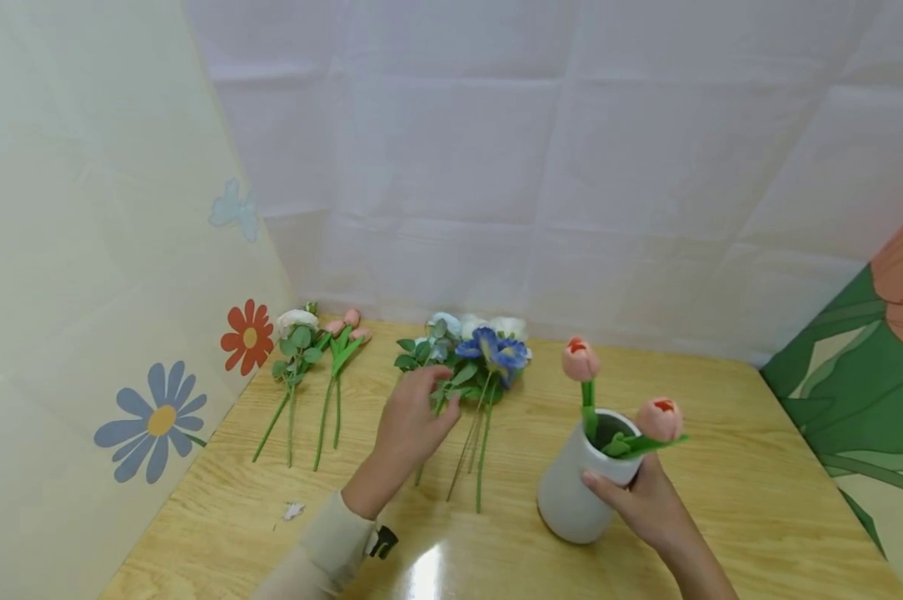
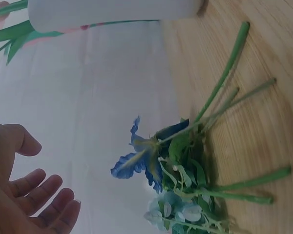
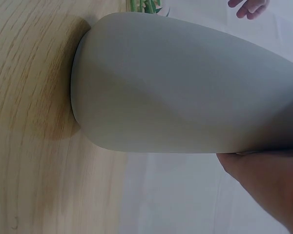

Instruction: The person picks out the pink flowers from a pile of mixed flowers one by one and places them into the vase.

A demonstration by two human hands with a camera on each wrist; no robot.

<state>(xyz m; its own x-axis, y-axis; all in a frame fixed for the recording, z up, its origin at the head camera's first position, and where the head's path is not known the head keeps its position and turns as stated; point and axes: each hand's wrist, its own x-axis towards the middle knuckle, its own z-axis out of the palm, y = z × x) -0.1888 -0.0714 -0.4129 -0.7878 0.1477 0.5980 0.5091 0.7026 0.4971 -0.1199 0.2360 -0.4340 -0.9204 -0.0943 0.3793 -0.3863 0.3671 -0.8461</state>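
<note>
My right hand (image 1: 650, 500) grips a white vase (image 1: 575, 496) near its rim, with the thumb on the front; the vase stands on the table. Two pink tulips (image 1: 581, 360) lean out of its mouth, one to each side. In the head view my left hand (image 1: 414, 421) hovers over a bunch of flowers at the table's middle, fingers loosely bent and holding nothing. That bunch has a blue iris (image 2: 141, 156), pale blue flowers (image 2: 180, 209) and white blooms (image 1: 507, 327). In the left wrist view the hand is apart from the stems.
On the left of the wooden table (image 1: 691, 492) lie a white rose (image 1: 296, 320) and several pink tulips (image 1: 351, 318) with their stems toward me. A small white scrap (image 1: 293, 510) lies near the left front. Cloth backdrops (image 1: 451, 167) stand behind and at both sides.
</note>
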